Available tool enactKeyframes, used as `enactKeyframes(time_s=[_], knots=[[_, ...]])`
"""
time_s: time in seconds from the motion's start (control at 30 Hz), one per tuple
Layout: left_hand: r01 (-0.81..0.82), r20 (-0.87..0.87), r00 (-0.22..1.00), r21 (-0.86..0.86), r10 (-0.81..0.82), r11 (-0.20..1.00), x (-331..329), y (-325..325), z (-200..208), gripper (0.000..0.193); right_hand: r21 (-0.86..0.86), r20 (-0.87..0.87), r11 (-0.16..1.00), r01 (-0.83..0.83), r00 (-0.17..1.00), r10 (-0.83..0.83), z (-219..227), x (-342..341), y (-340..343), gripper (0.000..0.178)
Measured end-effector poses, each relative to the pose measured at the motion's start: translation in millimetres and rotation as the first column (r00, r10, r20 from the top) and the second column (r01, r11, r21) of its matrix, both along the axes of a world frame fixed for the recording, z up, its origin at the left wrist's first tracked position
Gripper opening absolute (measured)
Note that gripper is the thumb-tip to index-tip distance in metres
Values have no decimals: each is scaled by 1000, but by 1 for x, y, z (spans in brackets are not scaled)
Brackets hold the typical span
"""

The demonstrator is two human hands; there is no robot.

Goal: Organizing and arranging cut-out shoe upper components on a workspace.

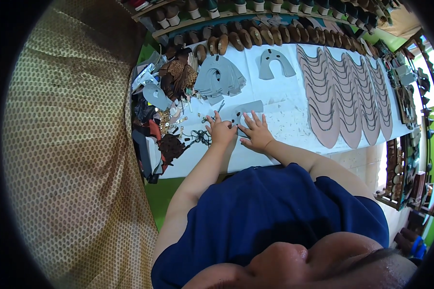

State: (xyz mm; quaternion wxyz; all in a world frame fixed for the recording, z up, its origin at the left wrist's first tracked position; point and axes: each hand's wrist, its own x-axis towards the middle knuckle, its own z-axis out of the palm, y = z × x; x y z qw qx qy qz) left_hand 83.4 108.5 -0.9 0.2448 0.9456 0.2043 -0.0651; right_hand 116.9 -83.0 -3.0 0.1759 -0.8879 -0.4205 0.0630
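A grey curved shoe-upper piece lies on the white-covered table in front of me, partly hidden by my hands. My left hand rests over its left side. Its thumb and index finger come together near the piece's edge, the other fingers stretched apart; whatever is between the tips is too small to make out. Beside it, my right hand lies with fingers spread, its index finger reaching toward the left thumb. Small dark bits sit near the fingertips. A tangle of dark beaded trim lies left of my left hand.
Stacked grey uppers and another grey upper lie farther back. Overlapping pinkish pieces with dark trim cover the right side. Brown scraps and small gold parts crowd the left. Shoe lasts line the back edge.
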Motion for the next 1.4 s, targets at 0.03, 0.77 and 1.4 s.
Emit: enactKeyframes(time_s=[0.03, 0.77, 1.4], knots=[[-26, 0, 1000, -25, 26, 999, 0, -1, -1, 28, -9, 11, 1000, -4, 1000, 4, 0, 0, 0, 61], [262, 36, 965, -11, -261, 965, 4, 15, 4, 21, -24, -50, 999, -40, 998, 39, 7, 3, 2, 58], [195, -141, 973, 80, -183, 977, 16, 6, 19, 21, 181, 16, 983, -35, 999, 32, -8, 4, -5, 44]])
